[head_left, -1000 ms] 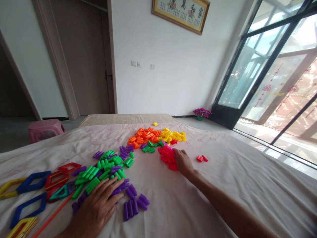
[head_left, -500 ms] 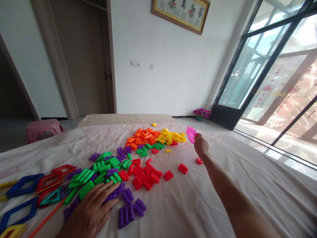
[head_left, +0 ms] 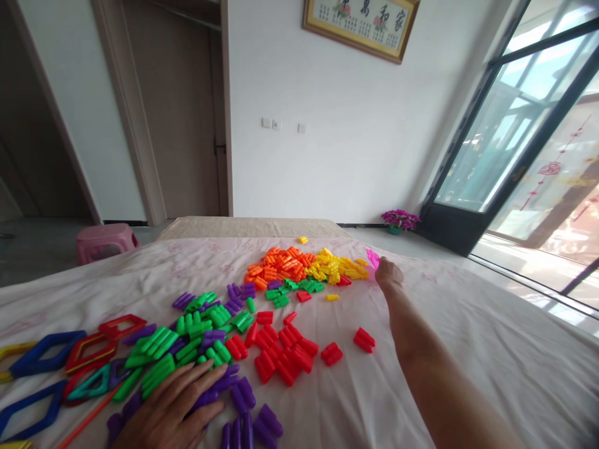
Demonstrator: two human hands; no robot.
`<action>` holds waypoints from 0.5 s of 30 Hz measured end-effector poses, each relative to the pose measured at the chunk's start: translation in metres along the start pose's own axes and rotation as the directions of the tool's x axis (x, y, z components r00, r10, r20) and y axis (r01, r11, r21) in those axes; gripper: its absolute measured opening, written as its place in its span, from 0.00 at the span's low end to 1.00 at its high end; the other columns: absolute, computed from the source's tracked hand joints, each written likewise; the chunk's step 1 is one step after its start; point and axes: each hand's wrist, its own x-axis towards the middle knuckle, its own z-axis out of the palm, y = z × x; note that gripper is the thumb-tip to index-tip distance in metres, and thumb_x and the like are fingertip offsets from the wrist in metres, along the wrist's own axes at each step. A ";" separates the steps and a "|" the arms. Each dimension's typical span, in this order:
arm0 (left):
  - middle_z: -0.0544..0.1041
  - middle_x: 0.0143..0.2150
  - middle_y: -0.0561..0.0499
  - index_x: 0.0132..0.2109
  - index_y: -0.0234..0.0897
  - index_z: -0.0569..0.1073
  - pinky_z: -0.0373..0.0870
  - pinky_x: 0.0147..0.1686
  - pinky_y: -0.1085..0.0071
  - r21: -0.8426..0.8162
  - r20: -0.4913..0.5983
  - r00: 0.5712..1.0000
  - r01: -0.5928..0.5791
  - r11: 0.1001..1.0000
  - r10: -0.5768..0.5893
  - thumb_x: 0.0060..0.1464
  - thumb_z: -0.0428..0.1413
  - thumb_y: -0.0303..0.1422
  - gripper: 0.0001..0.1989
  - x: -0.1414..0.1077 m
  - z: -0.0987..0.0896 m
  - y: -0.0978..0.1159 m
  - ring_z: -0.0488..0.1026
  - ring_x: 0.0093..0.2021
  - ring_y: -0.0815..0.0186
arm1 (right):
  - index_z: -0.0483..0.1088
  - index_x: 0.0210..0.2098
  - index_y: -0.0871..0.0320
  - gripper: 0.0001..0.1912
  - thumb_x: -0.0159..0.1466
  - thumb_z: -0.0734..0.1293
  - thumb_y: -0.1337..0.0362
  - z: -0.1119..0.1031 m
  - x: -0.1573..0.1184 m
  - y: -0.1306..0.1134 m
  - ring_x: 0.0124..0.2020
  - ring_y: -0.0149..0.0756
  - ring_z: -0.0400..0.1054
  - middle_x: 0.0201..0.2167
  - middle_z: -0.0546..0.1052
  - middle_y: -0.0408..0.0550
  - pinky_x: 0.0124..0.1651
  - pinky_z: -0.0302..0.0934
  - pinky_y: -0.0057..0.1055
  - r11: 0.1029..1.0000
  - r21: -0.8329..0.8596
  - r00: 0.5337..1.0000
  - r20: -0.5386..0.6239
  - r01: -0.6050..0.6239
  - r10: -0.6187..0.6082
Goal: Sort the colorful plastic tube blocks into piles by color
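Observation:
My left hand (head_left: pixel 173 402) lies with its fingers stretched out over purple pieces (head_left: pixel 243 393) and beside green pieces (head_left: pixel 159 342) of ribbed plastic, holding nothing that I can see. At the far right of the pile, my right hand (head_left: pixel 389 272) is closed round one end of a pink paw-shaped plastic piece (head_left: pixel 373 258). This pink piece is at the edge of the yellow pieces (head_left: pixel 332 267); whether it touches them I cannot tell. Orange pieces (head_left: pixel 283 264) lie left of the yellow ones. Red pieces (head_left: pixel 283 352) are spread between my two arms.
Magnetic frame tiles, among them a blue one (head_left: pixel 49 352) and a red one (head_left: pixel 122 325), lie at the left with an orange stick (head_left: pixel 88 418). A pale cloth (head_left: pixel 346 399) covers the table. Beyond stand a pink stool (head_left: pixel 107 242) and a flower pot (head_left: pixel 394 230).
My right hand has brought the pink piece down against the right side of the yellow pile, and some yellow pieces now spread toward it. The view has turned slightly; my left hand stays put.

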 end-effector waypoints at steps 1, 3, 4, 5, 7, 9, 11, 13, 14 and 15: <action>0.72 0.64 0.56 0.46 0.46 0.78 0.48 0.69 0.67 -0.001 0.003 1.000 0.005 1.000 -0.005 0.60 0.52 0.28 0.13 -0.001 0.001 0.001 0.61 0.66 0.65 | 0.69 0.58 0.60 0.23 0.66 0.58 0.72 0.000 0.003 -0.005 0.52 0.48 0.73 0.49 0.77 0.63 0.50 0.66 0.37 1.000 -0.011 1.000 0.017 0.027 -0.027; 0.72 0.63 0.56 0.46 0.46 0.78 0.48 0.69 0.67 -0.001 0.003 1.000 0.016 1.000 -0.016 0.59 0.52 0.27 0.13 -0.001 0.002 0.002 0.62 0.66 0.66 | 0.70 0.59 0.57 0.23 0.65 0.59 0.72 0.001 0.006 -0.017 0.52 0.46 0.73 0.50 0.77 0.61 0.51 0.65 0.36 0.995 -0.028 0.994 0.049 0.096 -0.094; 0.73 0.62 0.56 0.46 0.46 0.78 0.48 0.69 0.67 -0.001 0.002 1.000 0.020 1.000 -0.020 0.59 0.52 0.27 0.13 -0.001 0.002 0.002 0.62 0.66 0.66 | 0.70 0.59 0.56 0.24 0.65 0.60 0.72 0.001 0.005 -0.022 0.53 0.45 0.73 0.50 0.77 0.60 0.51 0.64 0.35 0.990 -0.035 0.989 0.062 0.136 -0.134; 0.73 0.62 0.56 0.45 0.46 0.78 0.48 0.69 0.67 0.000 0.002 1.000 0.024 1.000 -0.024 0.59 0.52 0.27 0.14 0.000 0.001 0.002 0.62 0.65 0.66 | 0.70 0.60 0.54 0.24 0.65 0.61 0.72 0.001 0.004 -0.028 0.53 0.45 0.72 0.51 0.77 0.60 0.52 0.64 0.34 0.983 -0.040 0.982 0.073 0.179 -0.176; 0.73 0.62 0.56 0.45 0.46 0.78 0.48 0.69 0.67 0.008 0.009 1.000 0.027 1.000 -0.027 0.58 0.52 0.26 0.14 0.001 -0.001 0.001 0.62 0.66 0.66 | 0.70 0.60 0.52 0.25 0.65 0.61 0.72 0.001 -0.001 -0.040 0.54 0.45 0.72 0.52 0.77 0.57 0.51 0.63 0.33 0.962 -0.046 0.960 0.093 0.268 -0.263; 0.73 0.62 0.55 0.47 0.46 0.78 0.47 0.69 0.67 0.024 0.033 0.999 -0.004 1.000 0.003 0.57 0.53 0.26 0.14 0.003 -0.005 0.000 0.61 0.66 0.65 | 0.71 0.59 0.49 0.26 0.64 0.61 0.72 0.000 -0.010 -0.051 0.53 0.44 0.72 0.52 0.78 0.55 0.50 0.62 0.32 0.936 -0.047 0.934 0.109 0.348 -0.341; 0.72 0.63 0.55 0.48 0.46 0.78 0.47 0.70 0.68 0.048 0.057 0.997 -0.051 0.998 0.048 0.56 0.54 0.27 0.15 0.004 -0.009 -0.003 0.61 0.66 0.65 | 0.70 0.59 0.48 0.27 0.64 0.61 0.73 0.000 -0.023 -0.061 0.52 0.43 0.72 0.52 0.78 0.53 0.49 0.62 0.31 0.910 -0.043 0.907 0.112 0.412 -0.405; 0.71 0.64 0.56 0.49 0.47 0.77 0.48 0.69 0.69 0.072 0.064 0.995 -0.078 0.994 0.074 0.55 0.55 0.28 0.16 0.004 -0.012 -0.005 0.61 0.66 0.65 | 0.69 0.61 0.46 0.28 0.65 0.59 0.74 0.000 -0.038 -0.070 0.52 0.42 0.72 0.51 0.78 0.52 0.48 0.61 0.30 0.887 -0.038 0.885 0.108 0.460 -0.454; 0.71 0.64 0.56 0.49 0.47 0.77 0.49 0.69 0.69 0.081 0.063 0.995 -0.081 0.993 0.076 0.55 0.54 0.27 0.17 0.004 -0.013 -0.005 0.62 0.66 0.65 | 0.68 0.61 0.45 0.29 0.65 0.59 0.74 -0.001 -0.047 -0.073 0.51 0.42 0.72 0.51 0.78 0.51 0.47 0.61 0.30 0.876 -0.034 0.874 0.104 0.481 -0.475; 0.71 0.64 0.56 0.49 0.47 0.77 0.50 0.68 0.70 0.088 0.059 0.996 -0.077 0.993 0.072 0.55 0.54 0.26 0.17 0.005 -0.014 -0.006 0.62 0.66 0.66 | 0.67 0.62 0.45 0.29 0.66 0.58 0.74 -0.001 -0.057 -0.077 0.50 0.41 0.73 0.51 0.78 0.51 0.47 0.61 0.30 0.865 -0.030 0.862 0.100 0.501 -0.496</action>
